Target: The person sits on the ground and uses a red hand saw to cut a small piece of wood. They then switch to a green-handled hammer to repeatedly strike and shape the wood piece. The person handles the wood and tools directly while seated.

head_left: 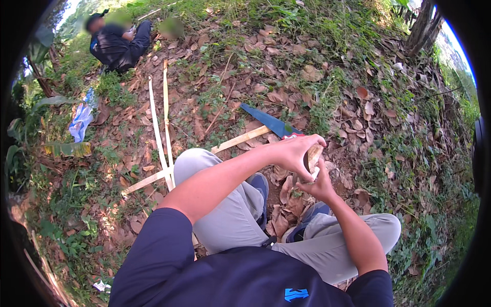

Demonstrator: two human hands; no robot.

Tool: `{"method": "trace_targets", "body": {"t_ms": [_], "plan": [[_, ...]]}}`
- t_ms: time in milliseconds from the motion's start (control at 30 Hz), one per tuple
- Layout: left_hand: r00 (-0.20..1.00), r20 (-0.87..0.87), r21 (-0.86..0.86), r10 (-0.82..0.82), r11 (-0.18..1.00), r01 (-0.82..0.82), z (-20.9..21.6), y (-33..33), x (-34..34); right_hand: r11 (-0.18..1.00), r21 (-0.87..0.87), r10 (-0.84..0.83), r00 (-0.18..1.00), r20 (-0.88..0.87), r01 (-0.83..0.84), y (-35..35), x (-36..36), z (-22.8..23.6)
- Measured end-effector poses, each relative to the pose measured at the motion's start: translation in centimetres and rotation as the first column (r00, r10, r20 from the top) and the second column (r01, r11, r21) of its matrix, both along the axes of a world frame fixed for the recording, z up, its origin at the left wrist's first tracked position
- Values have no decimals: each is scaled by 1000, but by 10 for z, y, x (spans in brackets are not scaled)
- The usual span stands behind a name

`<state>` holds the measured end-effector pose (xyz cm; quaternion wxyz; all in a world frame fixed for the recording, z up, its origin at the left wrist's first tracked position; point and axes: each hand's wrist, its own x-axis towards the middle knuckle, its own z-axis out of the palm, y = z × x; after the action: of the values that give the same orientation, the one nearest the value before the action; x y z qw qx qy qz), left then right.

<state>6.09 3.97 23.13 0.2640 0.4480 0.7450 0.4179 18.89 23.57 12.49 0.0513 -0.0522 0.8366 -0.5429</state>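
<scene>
Here the left hand (294, 154) and right hand (322, 185) curl around a short bamboo-like piece (314, 155) up beyond the crossed legs (225, 217), seemingly gripping from two sides for steadiness, while a blue-bladed handsaw (265, 119) lies just past them, apparently within reach.

Tan piece (314, 158) (navy shirt (245, 279))

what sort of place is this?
Outdoors, probably a wooded or overgrown hillside or grove: brown fallen leaves lie scattered about, green undergrowth grows among them, and a tree trunk stands at the upper right.
</scene>
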Motion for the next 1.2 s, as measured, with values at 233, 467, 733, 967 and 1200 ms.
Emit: {"method": "trace_targets", "body": {"t_ms": [233, 467, 733, 967, 1200], "plan": [[978, -30, -107, -206, 974, 202, -22, -6, 16, 971, 222, 101, 994, -40, -89, 0, 12, -17], [985, -8, -227, -174, 959, 168, -34, -7, 14, 738, 505, 182, 853, 489, -448, 58, -46, -12], [973, 25, -414, -229, 884, 218, -44, -7, -3, 710, 667, 235, 969, 78, -226, 55, -127, -131], [979, 104, -429, -177, 880, 205, -41, -13, -6, 525, 768, 249, 929, 272, -366, 31, -148, -177], [978, 50, -369, -200, 907, 204, -56, -13, -14, 318, 894, 309, 926, 217, -315, 17, -161, -166]]}}
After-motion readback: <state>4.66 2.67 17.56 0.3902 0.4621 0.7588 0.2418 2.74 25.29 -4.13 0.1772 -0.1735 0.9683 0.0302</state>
